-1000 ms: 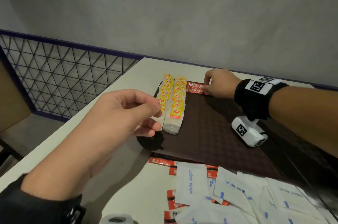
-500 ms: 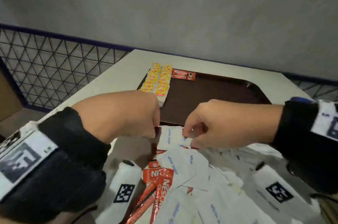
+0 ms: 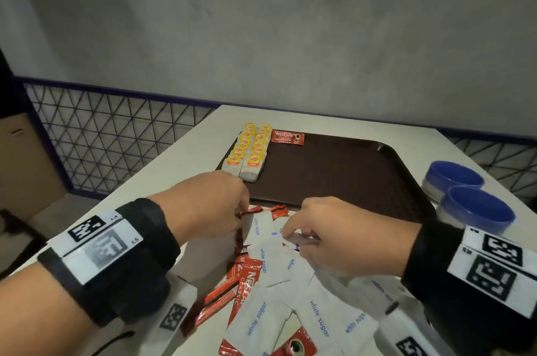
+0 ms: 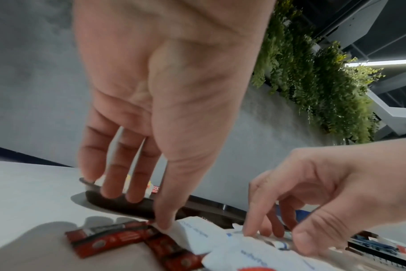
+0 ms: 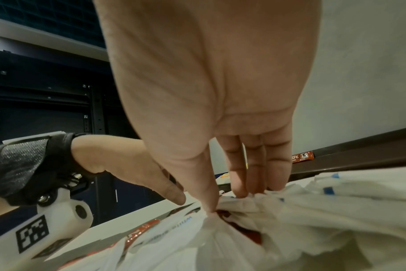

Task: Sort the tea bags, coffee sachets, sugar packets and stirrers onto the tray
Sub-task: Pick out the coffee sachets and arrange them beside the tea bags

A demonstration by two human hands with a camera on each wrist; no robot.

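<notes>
On the pile, both hands (image 3: 343,236) stay among sugar packets (image 3: 270,262).

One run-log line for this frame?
tray: tea bags, one coffee sachet | left hand, right hand: in packet pile

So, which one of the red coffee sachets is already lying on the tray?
Only the Nescafe sachet at the far edge of the brown tray, right beside the tea bags. The other red sachets lie in the pile on the table.

The pale worktop (image 3: 186,152) carries a dark brown tray (image 3: 334,175) at 12 o'clock, two blue-lidded tubs (image 3: 476,207) at 3 o'clock, and heaped sugar packets (image 3: 319,318) and red coffee sachets (image 3: 244,286) at 6 o'clock.
</notes>
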